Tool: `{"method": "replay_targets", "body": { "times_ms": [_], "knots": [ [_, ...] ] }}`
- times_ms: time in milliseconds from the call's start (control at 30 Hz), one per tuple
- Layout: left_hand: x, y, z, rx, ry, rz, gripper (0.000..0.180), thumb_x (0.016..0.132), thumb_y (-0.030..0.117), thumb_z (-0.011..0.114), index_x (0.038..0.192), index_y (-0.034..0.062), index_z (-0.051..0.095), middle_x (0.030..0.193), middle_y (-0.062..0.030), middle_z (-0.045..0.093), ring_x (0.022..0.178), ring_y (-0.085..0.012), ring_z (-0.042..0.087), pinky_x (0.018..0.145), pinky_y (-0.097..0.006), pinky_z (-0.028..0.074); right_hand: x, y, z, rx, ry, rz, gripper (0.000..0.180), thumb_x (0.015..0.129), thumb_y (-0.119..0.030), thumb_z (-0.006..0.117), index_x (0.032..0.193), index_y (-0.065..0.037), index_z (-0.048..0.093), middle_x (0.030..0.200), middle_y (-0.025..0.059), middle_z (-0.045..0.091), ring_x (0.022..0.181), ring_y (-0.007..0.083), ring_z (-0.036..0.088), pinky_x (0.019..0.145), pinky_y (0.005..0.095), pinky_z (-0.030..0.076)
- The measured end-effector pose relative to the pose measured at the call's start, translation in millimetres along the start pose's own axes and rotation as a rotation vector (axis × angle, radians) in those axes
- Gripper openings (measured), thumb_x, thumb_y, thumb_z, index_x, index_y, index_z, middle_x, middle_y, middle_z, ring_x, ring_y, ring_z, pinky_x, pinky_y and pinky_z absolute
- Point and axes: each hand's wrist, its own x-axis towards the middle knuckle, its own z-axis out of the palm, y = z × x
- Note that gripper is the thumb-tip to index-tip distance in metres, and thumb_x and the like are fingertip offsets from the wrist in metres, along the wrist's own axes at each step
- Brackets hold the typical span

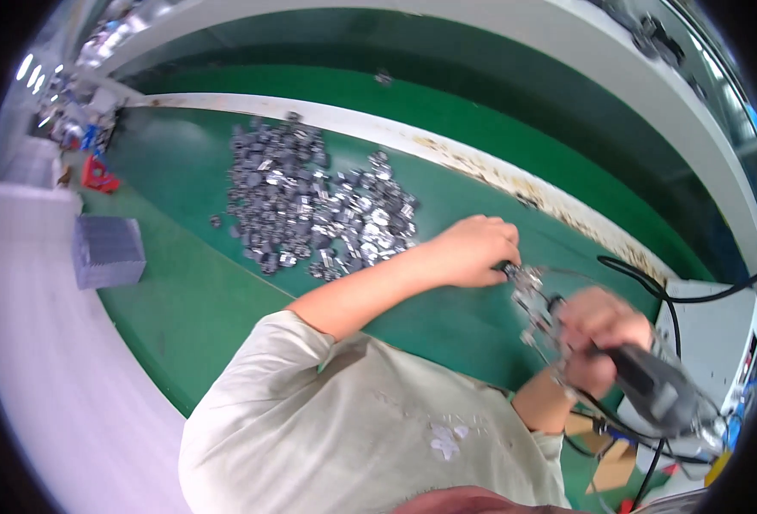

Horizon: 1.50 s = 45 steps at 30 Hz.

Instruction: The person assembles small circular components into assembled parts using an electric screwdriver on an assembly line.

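Note:
My left hand (479, 250) reaches over the green bench top, its fingers pinched round a small dark part (509, 268) whose kind I cannot make out. My right hand (601, 330), smeared by motion, is wrapped round a black electric screwdriver (652, 385). Between the two hands, close to the held part, lie shiny silver pieces (530, 295), too blurred to name. Left of my left forearm a large heap of small black and silver metal parts (280, 184) spreads over the bench; its right portion (370, 214) is mostly silver.
A whitish, stained ledge (447, 146) runs along the bench's back, below a shelf. At the far left stand a grey-blue box (109, 251) and a red object (98, 174). Right of my right hand are a white box-shaped unit (712, 334), a black cable (682, 298) and cardboard (611, 467).

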Motion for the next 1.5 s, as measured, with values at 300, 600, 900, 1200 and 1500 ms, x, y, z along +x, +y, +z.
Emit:
{"method": "replay_targets", "body": {
  "times_ms": [300, 600, 900, 1200, 1500],
  "knots": [
    [110.8, -64.0, -70.2, 0.363, 0.175, -0.34, 0.023, 0.077, 0.028, 0.072, 0.096, 0.0175, 0.076, 0.101, -0.0091, 0.067, 0.102, -0.0299, 0.064, 0.083, -0.044, 0.052, -13.1, 8.7, -0.5, -0.003, 0.049, 0.067, 0.04, 0.082, -0.03, 0.081, 0.086, -0.004, 0.052, 0.062, 0.0078, 0.056, 0.052, 0.0204, 0.057, 0.056, 0.0356, 0.052],
    [45.7, -14.7, -55.9, 0.319, 0.422, -0.112, 0.054, 0.081, 0.03, 0.072, 0.125, 0.0033, 0.057, 0.11, -0.0178, 0.06, 0.102, -0.0374, 0.059, 0.089, -0.047, 0.049, -10.6, 11.9, -10.0, 0.041, 0.086, 0.071, 0.036, 0.082, -0.024, 0.08, 0.088, -0.003, 0.053, 0.065, 0.0082, 0.058, 0.057, 0.0224, 0.058, 0.058, 0.0376, 0.051],
    [-22.0, 3.7, -13.6, 0.063, -0.071, -0.2, 0.036, 0.08, 0.016, 0.073, 0.114, 0.0064, 0.064, 0.102, -0.0152, 0.06, 0.095, -0.0374, 0.062, 0.081, -0.043, 0.052, -1.3, 10.8, -10.2, -0.133, 0.125, 0.095, 0.037, 0.086, -0.033, 0.074, 0.09, -0.004, 0.051, 0.066, 0.0079, 0.057, 0.055, 0.0212, 0.055, 0.058, 0.0396, 0.05],
    [-9.3, -0.6, 12.3, -0.017, 0.166, -0.041, 0.034, 0.08, 0.016, 0.075, 0.113, 0.0064, 0.07, 0.096, -0.0085, 0.063, 0.09, -0.0286, 0.061, 0.08, -0.038, 0.05, -1.4, 8.4, -25.2, 0.041, 0.021, 0.096, 0.043, 0.082, -0.034, 0.081, 0.089, -0.003, 0.053, 0.065, 0.0079, 0.056, 0.055, 0.0212, 0.056, 0.059, 0.038, 0.052],
    [-10.4, 3.2, 3.2, -0.07, -0.041, -0.063, 0.023, 0.085, 0.02, 0.068, 0.103, 0.007, 0.076, 0.097, -0.0073, 0.059, 0.094, -0.0247, 0.056, 0.088, -0.036, 0.04, 0.5, 11.1, -29.2, 0.043, 0.018, 0.064, 0.045, 0.08, -0.035, 0.082, 0.088, -0.002, 0.053, 0.065, 0.0095, 0.057, 0.054, 0.0218, 0.056, 0.059, 0.0398, 0.052]
  ]
}}
